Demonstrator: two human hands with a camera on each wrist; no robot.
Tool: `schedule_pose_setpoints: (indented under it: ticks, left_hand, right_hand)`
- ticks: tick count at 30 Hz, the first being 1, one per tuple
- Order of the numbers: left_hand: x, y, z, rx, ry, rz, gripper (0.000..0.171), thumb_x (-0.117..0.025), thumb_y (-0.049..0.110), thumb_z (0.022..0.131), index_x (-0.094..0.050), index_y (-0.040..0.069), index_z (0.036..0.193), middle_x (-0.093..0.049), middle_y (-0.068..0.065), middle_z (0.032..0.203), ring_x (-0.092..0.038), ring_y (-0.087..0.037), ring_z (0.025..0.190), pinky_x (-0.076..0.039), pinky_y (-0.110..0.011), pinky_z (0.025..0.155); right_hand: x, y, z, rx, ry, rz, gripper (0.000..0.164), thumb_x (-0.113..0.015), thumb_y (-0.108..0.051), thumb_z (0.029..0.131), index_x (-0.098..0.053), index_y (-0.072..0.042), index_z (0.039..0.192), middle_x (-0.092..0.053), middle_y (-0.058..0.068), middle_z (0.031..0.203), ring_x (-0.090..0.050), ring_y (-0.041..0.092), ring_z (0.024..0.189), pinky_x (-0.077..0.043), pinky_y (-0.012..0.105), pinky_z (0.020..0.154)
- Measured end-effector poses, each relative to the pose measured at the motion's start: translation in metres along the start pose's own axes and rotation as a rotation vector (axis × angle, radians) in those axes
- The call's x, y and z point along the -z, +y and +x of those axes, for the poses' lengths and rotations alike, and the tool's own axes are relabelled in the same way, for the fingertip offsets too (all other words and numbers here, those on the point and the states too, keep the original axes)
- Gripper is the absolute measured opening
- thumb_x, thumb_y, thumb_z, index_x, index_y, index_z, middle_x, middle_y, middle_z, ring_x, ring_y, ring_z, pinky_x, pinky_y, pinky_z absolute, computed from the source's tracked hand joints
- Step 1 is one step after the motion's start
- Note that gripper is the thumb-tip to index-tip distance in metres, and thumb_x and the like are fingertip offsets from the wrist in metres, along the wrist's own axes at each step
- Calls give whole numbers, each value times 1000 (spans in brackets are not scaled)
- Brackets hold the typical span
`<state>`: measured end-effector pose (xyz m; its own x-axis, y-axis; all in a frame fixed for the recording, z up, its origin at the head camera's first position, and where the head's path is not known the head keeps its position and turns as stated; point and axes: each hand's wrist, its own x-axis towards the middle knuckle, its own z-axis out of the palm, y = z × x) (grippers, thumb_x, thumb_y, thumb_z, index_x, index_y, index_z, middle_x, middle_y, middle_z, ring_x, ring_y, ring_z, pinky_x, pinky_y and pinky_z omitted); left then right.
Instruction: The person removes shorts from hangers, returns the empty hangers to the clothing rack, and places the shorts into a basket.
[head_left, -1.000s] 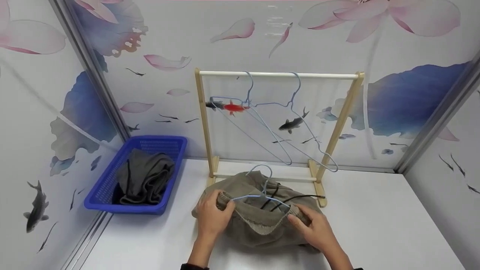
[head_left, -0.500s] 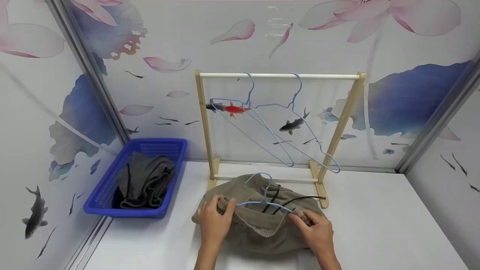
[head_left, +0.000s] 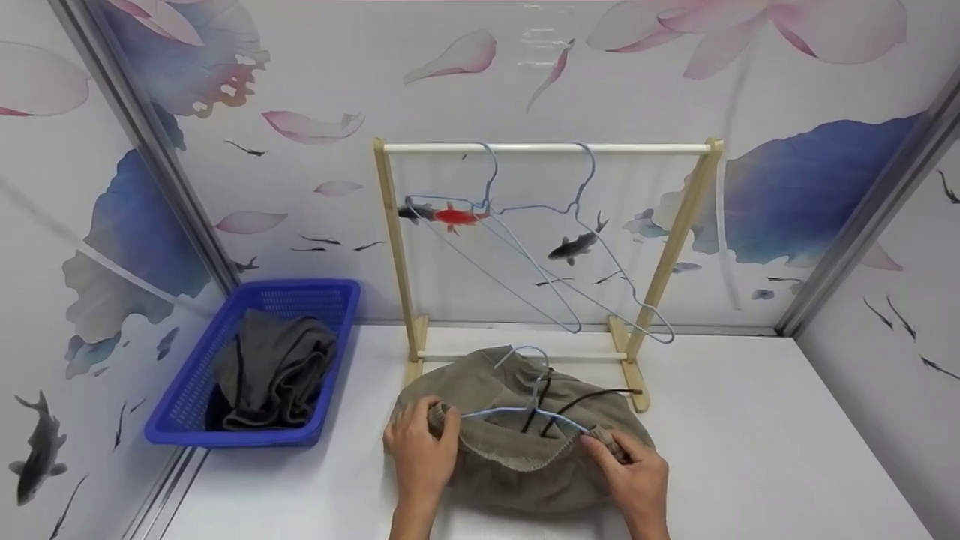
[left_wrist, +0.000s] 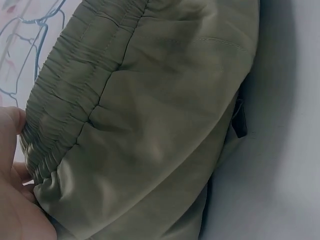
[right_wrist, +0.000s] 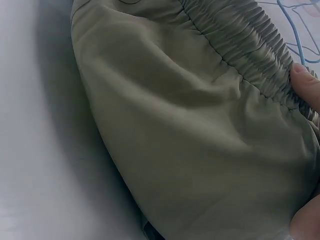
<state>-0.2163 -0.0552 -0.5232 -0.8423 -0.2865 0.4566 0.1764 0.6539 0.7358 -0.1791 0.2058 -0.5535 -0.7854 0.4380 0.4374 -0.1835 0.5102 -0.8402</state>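
Olive-green elastic-waist pants lie bunched on the white table in the head view. A light-blue wire hanger sits in the waist opening, its hook over the back of the cloth and its arm ends hidden at the waistband. My left hand pinches the waistband's left end between thumb and fingers. At the opposite end, my right hand pinches the waistband. Black drawstrings trail out of the opening to the right. Gathered waistband fills the upper left of the left wrist view.
Behind the pants stands a wooden rack with a white rail. Two blue hangers, one left and one right, hang from it. A blue basket holding dark grey clothing stands at the left.
The hanger has sunk lower toward the waist opening, its hook tilting down and back. Both hands keep their grip and have shifted slightly toward the front. The head view has turned a little.
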Motion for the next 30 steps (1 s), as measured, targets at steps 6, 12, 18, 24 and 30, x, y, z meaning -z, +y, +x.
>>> schedule_pose_setpoints:
  ticks: [6,12,18,24,30]
  left_hand:
    - [-2,-4,-7,26,5,40,15,-67,23,85,-71,15,97,-64,-4,93,-59,-27,92,-32,-54,92]
    - [-1,-6,-7,73,-23,9,11,-66,19,86,-72,17,95,-60,-4,99,-56,-25,95,-36,-51,89]
    - [4,-7,-2,105,-36,-5,8,-68,16,81,-68,20,74,-59,-8,104,-54,-29,99,-43,-47,88]
    - [5,-7,2,134,-88,-21,17,-74,23,82,-63,19,70,-59,-10,103,-56,-30,100,-42,-48,90]
    - [5,-7,2,206,-128,0,16,-72,24,83,-60,15,77,-57,-11,101,-56,-29,96,-42,-49,84]
  right_hand:
    - [7,-2,-4,-76,-1,-42,12,-86,-19,73,-76,-18,80,-61,-7,62,-50,7,57,-40,19,56]
    - [6,7,-6,-99,18,-59,16,-86,-27,73,-77,-17,82,-64,-3,66,-53,8,59,-43,25,56]
    - [-10,70,-12,-141,31,-96,24,-81,-42,76,-76,-24,91,-66,-5,74,-56,9,64,-46,28,60]
    - [-11,87,-14,-153,74,-126,28,-82,-44,74,-77,-24,94,-68,-6,75,-57,9,64,-47,26,65]
    - [5,29,-15,-150,63,-92,29,-84,-35,74,-78,-13,92,-70,1,75,-55,11,63,-45,34,62]
